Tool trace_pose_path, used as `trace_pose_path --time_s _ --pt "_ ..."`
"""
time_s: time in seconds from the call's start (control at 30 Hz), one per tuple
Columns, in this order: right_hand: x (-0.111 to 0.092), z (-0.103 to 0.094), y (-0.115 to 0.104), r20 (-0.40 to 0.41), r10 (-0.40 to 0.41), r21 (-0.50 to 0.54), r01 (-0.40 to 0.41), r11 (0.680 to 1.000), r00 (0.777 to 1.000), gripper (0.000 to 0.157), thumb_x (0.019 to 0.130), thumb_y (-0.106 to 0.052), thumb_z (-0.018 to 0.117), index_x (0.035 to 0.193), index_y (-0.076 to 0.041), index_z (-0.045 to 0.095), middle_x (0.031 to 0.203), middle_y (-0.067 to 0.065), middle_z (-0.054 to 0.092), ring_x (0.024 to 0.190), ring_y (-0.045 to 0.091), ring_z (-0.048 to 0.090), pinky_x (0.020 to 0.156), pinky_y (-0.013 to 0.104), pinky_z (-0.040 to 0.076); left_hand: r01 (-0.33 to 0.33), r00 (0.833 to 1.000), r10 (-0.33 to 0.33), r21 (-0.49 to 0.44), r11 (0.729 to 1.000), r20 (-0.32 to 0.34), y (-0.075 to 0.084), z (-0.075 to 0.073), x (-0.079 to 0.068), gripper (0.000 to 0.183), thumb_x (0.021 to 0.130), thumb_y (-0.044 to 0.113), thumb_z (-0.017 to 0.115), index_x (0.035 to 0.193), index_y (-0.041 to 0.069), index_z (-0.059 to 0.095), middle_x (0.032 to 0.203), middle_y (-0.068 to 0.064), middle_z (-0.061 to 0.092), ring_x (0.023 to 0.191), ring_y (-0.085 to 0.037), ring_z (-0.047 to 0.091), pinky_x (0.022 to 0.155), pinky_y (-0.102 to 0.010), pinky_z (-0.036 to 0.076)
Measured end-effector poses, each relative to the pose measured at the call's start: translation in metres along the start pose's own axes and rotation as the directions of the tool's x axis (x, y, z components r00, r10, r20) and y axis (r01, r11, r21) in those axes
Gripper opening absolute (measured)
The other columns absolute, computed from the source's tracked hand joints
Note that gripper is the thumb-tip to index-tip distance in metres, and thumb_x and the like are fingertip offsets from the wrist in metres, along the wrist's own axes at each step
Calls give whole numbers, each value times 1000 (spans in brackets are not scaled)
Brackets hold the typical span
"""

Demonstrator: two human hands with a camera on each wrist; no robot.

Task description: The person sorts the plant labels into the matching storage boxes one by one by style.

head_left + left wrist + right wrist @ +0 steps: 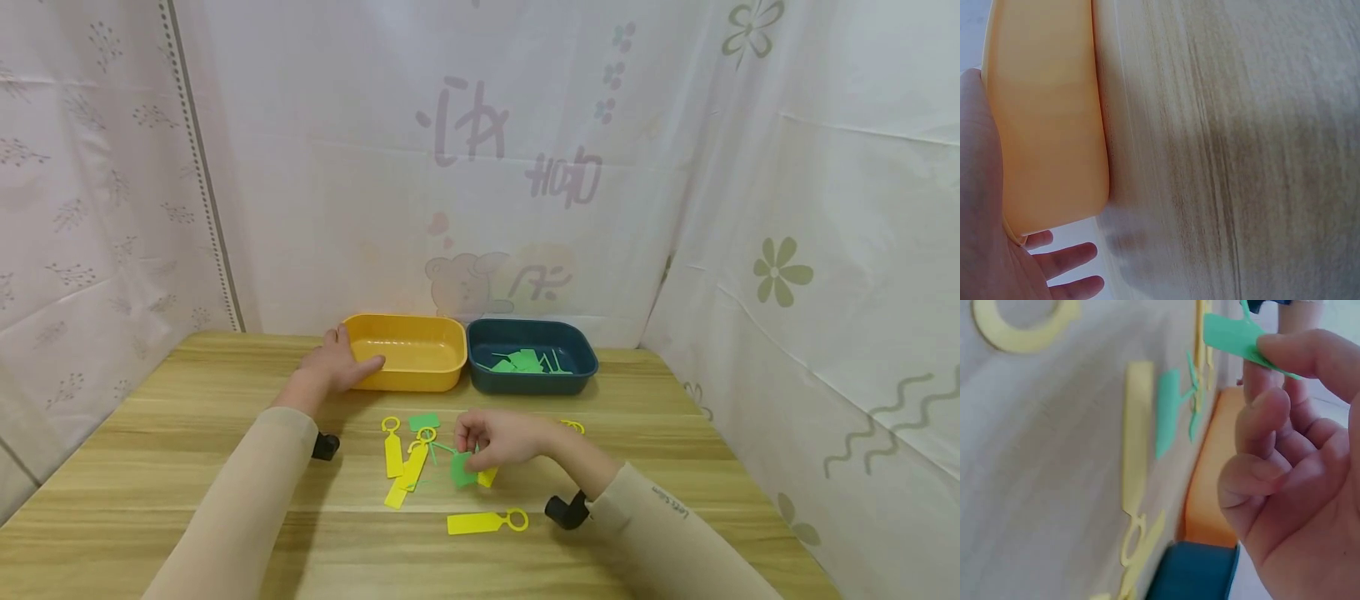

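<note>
My right hand (506, 437) is over the table's middle and pinches a green plastic tag (1232, 334) between thumb and fingers. Below and around it lie yellow ring-ended tags, one of them (474, 523) nearer the front, and another green tag (424, 422). With straight, spread fingers, my left hand (332, 362) rests against the left end of the yellow bin (408, 382). Its thumb lies over the front rim; the left wrist view shows fingers past the bin's corner. Part of one yellow tag is hidden behind the right hand.
Beside the yellow bin stands a dark blue bin (528, 383) with several green tags (527, 360) inside. Both stand near the back of the wooden table (360, 550). Patterned white curtains (337, 167) hang behind and at the sides.
</note>
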State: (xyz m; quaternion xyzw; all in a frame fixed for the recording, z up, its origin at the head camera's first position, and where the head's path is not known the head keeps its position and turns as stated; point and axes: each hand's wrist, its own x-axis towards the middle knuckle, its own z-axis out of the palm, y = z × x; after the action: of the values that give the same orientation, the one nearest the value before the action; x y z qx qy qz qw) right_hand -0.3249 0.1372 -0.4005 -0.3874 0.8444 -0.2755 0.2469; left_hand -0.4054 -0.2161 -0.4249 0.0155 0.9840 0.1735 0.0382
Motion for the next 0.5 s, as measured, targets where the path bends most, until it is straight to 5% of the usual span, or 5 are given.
trace_pose_path --time_s 0.27,0.5 --pt "-7 -31 -3 -180 -37 -19 34 999 983 15 96 -20 79 105 -16 67 92 -3 65 77 16 59 69 26 51 0 1000 0 -10 1000 2 2 -1 -2 124 102 79 43 170 -13 -5 179 -38 5 148 -66 44 121 -75 38" --pt "-15 -56 -14 -341 -51 -10 51 999 939 14 99 -18 77 106 -15 65 90 1 64 73 19 58 70 28 51 1 1000 -1 2 1000 2 2 -1 -2 124 102 80 41 169 -14 -5 178 -39 5 148 -66 43 121 -76 39"
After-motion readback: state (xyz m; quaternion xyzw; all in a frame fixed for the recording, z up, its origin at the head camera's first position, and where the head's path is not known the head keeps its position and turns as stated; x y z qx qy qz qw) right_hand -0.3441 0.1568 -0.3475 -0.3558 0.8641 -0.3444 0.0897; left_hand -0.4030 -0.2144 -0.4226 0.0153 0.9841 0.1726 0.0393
